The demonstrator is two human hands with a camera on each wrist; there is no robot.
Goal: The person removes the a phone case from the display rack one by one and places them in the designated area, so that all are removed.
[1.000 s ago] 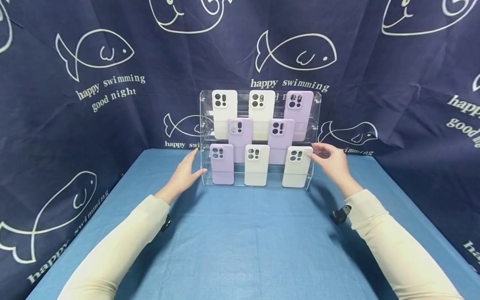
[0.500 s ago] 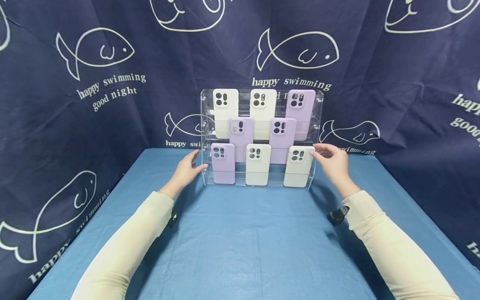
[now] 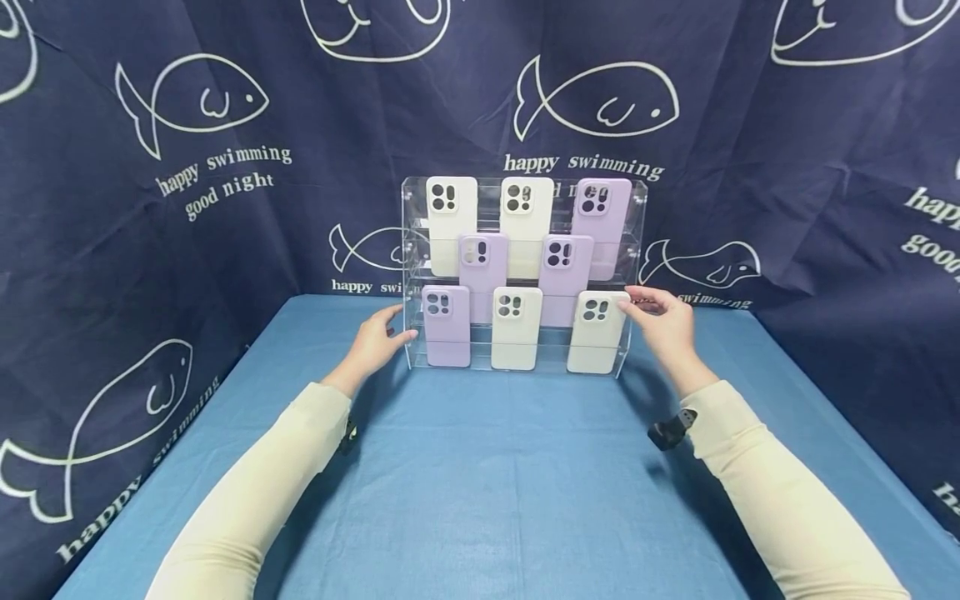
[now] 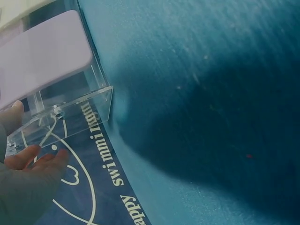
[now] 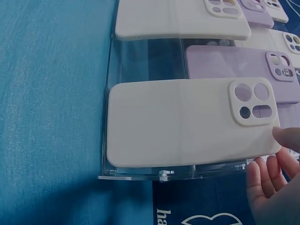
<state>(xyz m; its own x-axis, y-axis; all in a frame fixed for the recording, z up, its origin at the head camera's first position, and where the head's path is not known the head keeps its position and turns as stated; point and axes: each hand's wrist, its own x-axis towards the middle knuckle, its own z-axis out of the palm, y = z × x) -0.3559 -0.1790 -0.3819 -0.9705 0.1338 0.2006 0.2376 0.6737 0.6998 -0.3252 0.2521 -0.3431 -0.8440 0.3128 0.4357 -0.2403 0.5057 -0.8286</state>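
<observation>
A clear acrylic display stand [image 3: 553, 354] stands on the table, holding several white and purple phone cases in three tiers. My left hand [image 3: 372, 342] is at its left side panel, thumb over the front edge and fingers on the outer side. In the left wrist view, that thumb [image 4: 14, 115] lies beside a purple phone case [image 4: 51, 47]. My right hand [image 3: 667, 327] pinches the top corner of the white phone case [image 3: 595, 342] at the bottom right. Its lower end sits in the front tier. The right wrist view has the thumb [image 5: 287, 138] on that corner, the other fingers curled below.
Blue cloth [image 3: 480, 483] covers the table. Behind the stand hangs a dark blue curtain [image 3: 337, 150] printed with white fish and lettering. On the bottom tier a second white phone case [image 3: 515, 337] stands in the middle, left of the one in my right hand.
My left hand has come slightly closer around the stand's side, its fingers bending in more. My right hand stays at the white phone case's corner. The view has shifted a little.
</observation>
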